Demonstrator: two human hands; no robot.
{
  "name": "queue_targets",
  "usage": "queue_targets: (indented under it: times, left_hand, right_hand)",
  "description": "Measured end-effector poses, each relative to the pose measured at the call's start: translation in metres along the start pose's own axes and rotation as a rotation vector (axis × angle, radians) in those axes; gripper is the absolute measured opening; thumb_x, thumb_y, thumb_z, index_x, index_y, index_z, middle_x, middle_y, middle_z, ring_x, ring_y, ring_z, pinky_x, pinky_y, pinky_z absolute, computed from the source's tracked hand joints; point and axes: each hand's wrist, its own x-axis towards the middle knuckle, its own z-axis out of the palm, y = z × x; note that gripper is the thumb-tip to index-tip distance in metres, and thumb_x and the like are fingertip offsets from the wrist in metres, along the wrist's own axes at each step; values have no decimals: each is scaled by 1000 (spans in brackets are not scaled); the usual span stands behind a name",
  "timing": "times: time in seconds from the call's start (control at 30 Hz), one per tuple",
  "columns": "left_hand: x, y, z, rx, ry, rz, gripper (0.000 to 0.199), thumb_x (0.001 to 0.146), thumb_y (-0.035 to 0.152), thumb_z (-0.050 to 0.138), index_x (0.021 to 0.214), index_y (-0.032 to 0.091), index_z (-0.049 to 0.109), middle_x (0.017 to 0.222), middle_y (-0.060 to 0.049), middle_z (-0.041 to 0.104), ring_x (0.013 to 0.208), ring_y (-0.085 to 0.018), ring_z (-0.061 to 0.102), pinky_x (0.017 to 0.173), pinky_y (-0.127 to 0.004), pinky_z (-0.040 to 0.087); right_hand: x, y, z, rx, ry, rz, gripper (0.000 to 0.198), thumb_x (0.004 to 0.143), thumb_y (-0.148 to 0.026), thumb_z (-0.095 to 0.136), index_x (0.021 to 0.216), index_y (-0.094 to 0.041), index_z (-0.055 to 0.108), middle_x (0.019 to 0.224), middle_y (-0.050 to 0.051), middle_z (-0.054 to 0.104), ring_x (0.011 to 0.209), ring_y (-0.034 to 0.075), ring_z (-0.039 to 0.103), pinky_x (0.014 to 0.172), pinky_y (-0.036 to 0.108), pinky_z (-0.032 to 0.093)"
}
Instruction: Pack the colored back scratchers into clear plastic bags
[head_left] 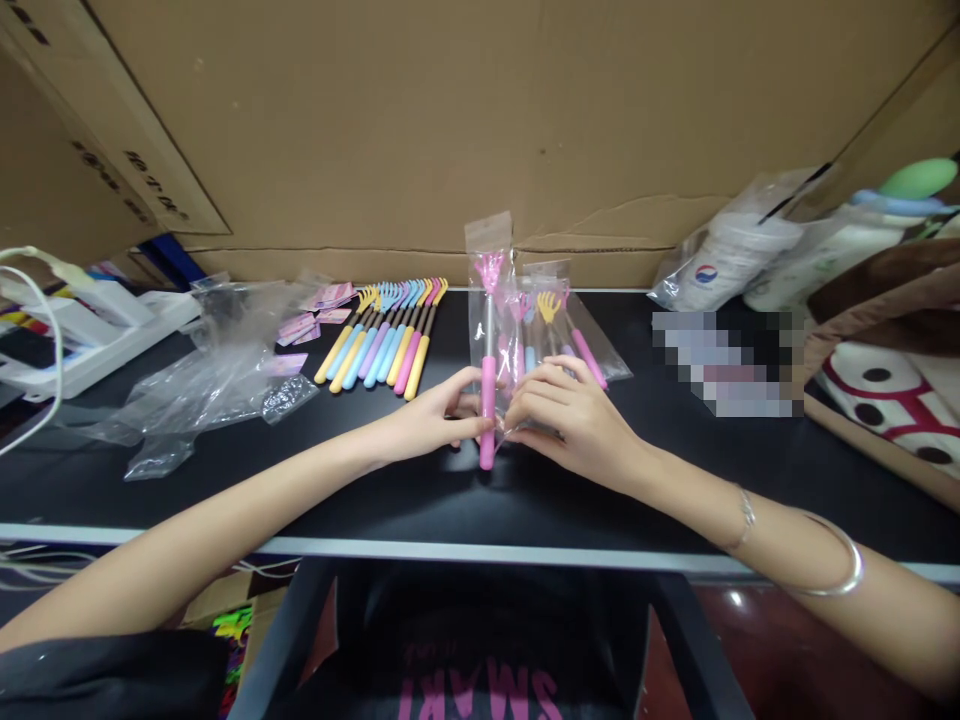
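Note:
A pink back scratcher (487,400) stands nearly upright over the black table, its claw end and shaft inside a clear plastic bag (480,310). The lower end of its handle sticks out of the bag. My left hand (431,420) is closed on that handle between thumb and fingers. Just to the right, my right hand (574,415) pinches the bag's loose edge; some of its fingertips are hidden. Bagged back scratchers (589,358) with pink, yellow and blue parts lie behind my right hand. To the left, several unbagged back scratchers (382,355) lie in a row.
Loose clear bags (225,370) and small pink printed cards (300,325) lie at left, near a white power strip (97,345). A bagged Pepsi cup (739,250), a bottle (847,240) and a patterned bag (885,390) stand at right. Cardboard (420,120) walls the back.

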Motion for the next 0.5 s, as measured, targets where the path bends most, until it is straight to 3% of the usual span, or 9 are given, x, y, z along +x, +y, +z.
queue_targets:
  times: [0.17, 0.33, 0.5]
  left_hand:
    - [-1, 2, 2, 26, 21, 33, 44, 89, 36, 59, 125, 21, 39, 103, -7, 66, 87, -15, 64, 61, -20, 43]
    - [-4, 3, 6, 84, 2, 123, 45, 92, 32, 55, 130, 22, 33, 103, -5, 66, 101, -18, 64, 76, -25, 47]
    - [-9, 7, 8, 264, -12, 123, 47, 91, 35, 57, 129, 22, 32, 98, -4, 66, 91, -18, 65, 69, -25, 45]
  right_hand:
    - [1, -2, 1, 84, 31, 112, 9, 90, -24, 59, 82, -22, 55, 82, 1, 65, 90, 19, 57, 87, 38, 34]
    - [2, -5, -1, 150, 34, 228, 9, 87, -23, 58, 80, -23, 54, 82, 3, 64, 92, 22, 52, 85, 41, 36]
    - [4, -5, -1, 182, 38, 271, 11, 88, -27, 56, 78, -23, 52, 83, 4, 60, 87, 22, 48, 82, 41, 37]
